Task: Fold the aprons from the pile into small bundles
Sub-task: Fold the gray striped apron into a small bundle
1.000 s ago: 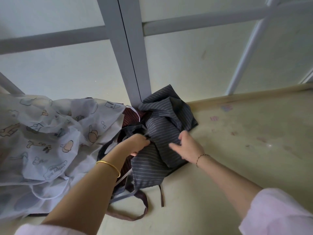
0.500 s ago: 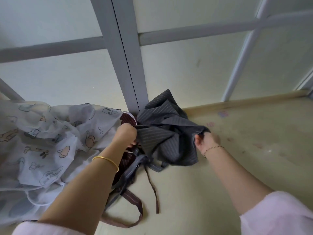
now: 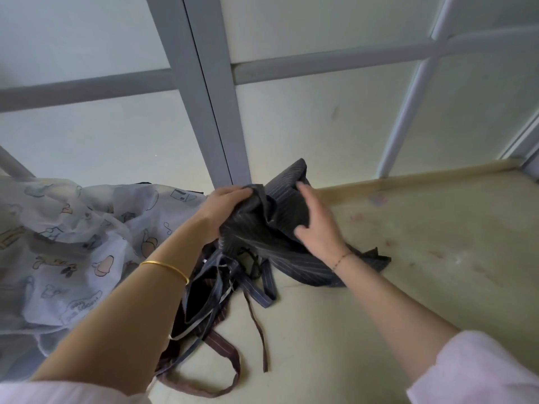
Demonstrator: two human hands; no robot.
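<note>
Grey apron (image 3: 259, 228), one, gripped by left hand (image 3: 224, 205), touched by right hand (image 3: 318, 225)

A matt, dark pinstriped apron (image 3: 280, 225) of woven cloth is creasing softly beside a thin, slightly sheer printed cloth (image 3: 73, 243). The smooth, pale counter (image 3: 437, 272) is showing scuffs and stains; the grey painted frame bars (image 3: 204, 97) are looking satiny, and a polished gold bangle (image 3: 166, 268) is gleaming.

left hand (image 3: 224, 205) fingertips: buried in striped apron (image 3: 262, 228) | printed apron (image 3: 73, 243): cut by left edge | brown apron (image 3: 223, 346): mostly covered
</note>
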